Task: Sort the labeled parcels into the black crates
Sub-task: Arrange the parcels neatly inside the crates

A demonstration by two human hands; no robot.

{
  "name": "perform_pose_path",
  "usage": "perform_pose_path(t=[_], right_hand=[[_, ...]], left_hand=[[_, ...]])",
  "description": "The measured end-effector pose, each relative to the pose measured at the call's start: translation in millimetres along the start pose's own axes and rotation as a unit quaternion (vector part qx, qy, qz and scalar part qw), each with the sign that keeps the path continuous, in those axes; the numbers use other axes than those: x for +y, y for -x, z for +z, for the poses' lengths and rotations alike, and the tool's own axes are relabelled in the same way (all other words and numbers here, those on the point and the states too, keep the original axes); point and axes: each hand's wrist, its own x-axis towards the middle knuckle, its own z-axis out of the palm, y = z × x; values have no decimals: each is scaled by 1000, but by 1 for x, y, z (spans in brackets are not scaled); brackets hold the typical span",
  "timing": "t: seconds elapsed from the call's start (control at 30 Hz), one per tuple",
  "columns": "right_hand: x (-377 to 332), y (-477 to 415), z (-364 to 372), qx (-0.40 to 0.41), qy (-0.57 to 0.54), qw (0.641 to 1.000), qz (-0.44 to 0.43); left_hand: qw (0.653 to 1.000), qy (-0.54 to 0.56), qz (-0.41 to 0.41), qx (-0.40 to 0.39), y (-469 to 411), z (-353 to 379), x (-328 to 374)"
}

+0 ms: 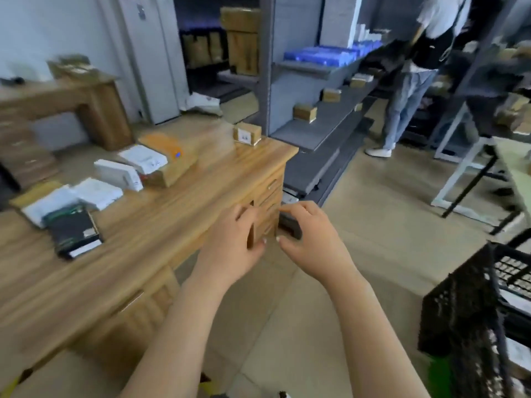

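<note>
Brown cardboard parcel, small, held in the left hand past the bench edge, fingers closed on its side. Right hand just beside it, fingers curled round a small dark item; too blurred to identify. More parcels on the bench: white ones, a dark one, a labeled brown box at the far corner. Black crate on the floor, lower right, well apart from both hands.
</note>
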Motion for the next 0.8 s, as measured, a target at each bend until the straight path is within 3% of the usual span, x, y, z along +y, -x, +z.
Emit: perform_pose_path(t=[0.37, 0.8], right_hand=[[-7, -152, 62, -104, -28, 980, -165], [-63, -345, 159, -128, -48, 970, -201]], left_hand=[[979, -28, -175, 103, -60, -16, -81], [960, -70, -235, 134, -173, -59, -247]])
